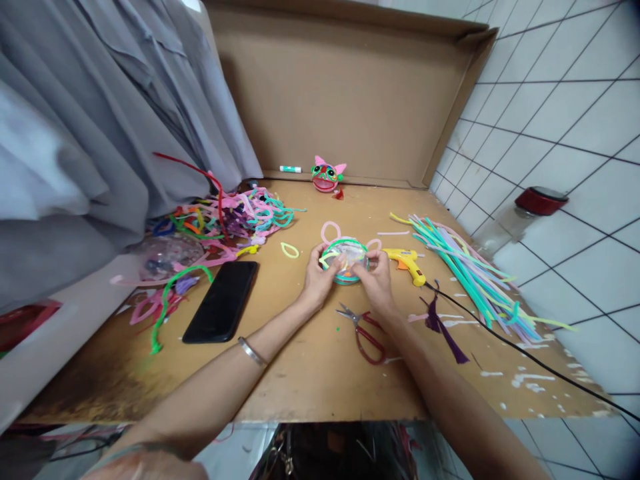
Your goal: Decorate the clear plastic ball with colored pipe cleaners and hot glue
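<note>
Both hands hold a round, green-edged craft piece (348, 251) with a clear, shiny middle, above the middle of the table. My left hand (320, 277) grips its left side, thumb on top. On the right side, my right hand (374, 279) closes round it with the thumb on its face. Two pink pipe-cleaner loops show at its upper left and right, the left one (331, 233) standing clear of my fingers. Red-handled scissors (369, 339) lie just below, partly beside my right forearm. A yellow glue gun (410, 265) rests right of my right hand.
Tangled pipe cleaners (250, 213) and a black phone (221, 301) lie left. Straight pipe cleaners (465, 273), a purple tassel (443, 325) and a jar (515, 220) are right. A lion-like head (326, 176) stands at the back before cardboard (345, 100). The gun's black cord runs right.
</note>
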A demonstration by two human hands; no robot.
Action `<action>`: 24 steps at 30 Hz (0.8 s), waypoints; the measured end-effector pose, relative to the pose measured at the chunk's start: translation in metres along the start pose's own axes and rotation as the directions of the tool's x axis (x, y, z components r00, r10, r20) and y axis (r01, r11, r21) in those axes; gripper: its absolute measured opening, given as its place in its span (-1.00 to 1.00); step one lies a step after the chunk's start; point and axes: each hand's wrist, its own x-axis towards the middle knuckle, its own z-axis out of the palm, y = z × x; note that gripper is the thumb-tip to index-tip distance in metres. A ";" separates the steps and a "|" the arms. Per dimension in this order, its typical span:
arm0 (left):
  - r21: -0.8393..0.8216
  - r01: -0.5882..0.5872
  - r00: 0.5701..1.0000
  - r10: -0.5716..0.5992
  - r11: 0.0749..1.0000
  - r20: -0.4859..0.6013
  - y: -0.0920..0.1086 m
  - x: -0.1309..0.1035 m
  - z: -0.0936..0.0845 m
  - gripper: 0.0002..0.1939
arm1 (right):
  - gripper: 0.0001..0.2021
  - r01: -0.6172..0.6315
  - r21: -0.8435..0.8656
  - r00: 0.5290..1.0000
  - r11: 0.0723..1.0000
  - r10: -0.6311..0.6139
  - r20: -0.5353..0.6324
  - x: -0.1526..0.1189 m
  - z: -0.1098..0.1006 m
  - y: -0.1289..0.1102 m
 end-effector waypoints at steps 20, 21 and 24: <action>-0.137 0.049 0.997 -0.040 0.989 0.072 -0.007 0.001 -0.004 -0.32 | -0.61 -0.121 0.094 0.993 0.988 0.120 0.014 -0.003 -0.001 -0.010; -0.146 0.047 0.996 -0.035 0.988 0.078 -0.008 0.002 -0.005 -0.36 | -0.60 -0.119 0.094 0.993 0.988 0.119 0.009 -0.003 -0.001 -0.010; -0.166 0.031 0.997 -0.017 0.986 0.081 -0.012 0.004 -0.006 -0.43 | -0.56 -0.105 0.085 0.994 0.991 0.106 -0.014 -0.004 0.001 -0.010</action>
